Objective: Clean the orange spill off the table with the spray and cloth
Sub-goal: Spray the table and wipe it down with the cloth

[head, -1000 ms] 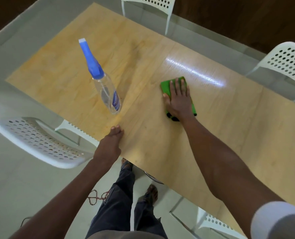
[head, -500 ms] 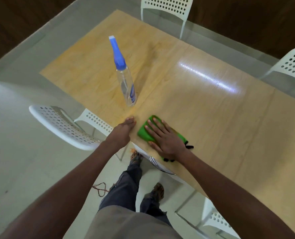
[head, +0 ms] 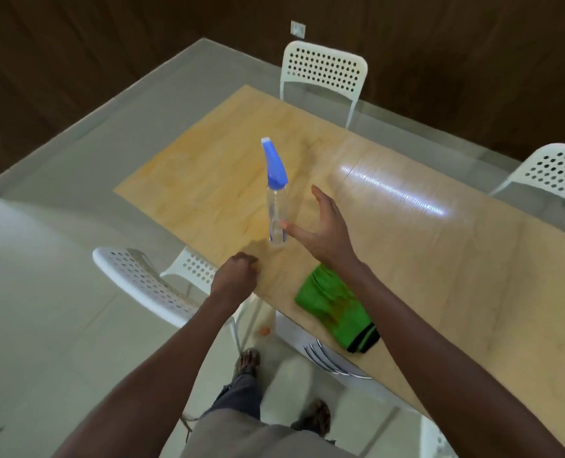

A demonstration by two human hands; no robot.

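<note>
Dark wood-panelled walls up top, pale floor, and a long light wooden table (head: pixel 406 259) running from the frame's centre down to the lower right. Going left to right: a white perforated chair (head: pixel 142 282) is tucked in at the table's near-left corner, and the left hand (head: pixel 233 279) sits just right of it on the table edge, fingers curled into a loose fist with nothing in it. Above that stands the spray bottle (head: pixel 276 206), upright, clear body, blue trigger head. The right hand (head: pixel 324 233) is spread wide open right beside it, thumb tip about at the bottle, not gripping. Below the right wrist the green cloth (head: pixel 335 309) lies bunched near the table's front edge, nobody touching it. Two more white chairs sit along the far side, top centre and far right.
</note>
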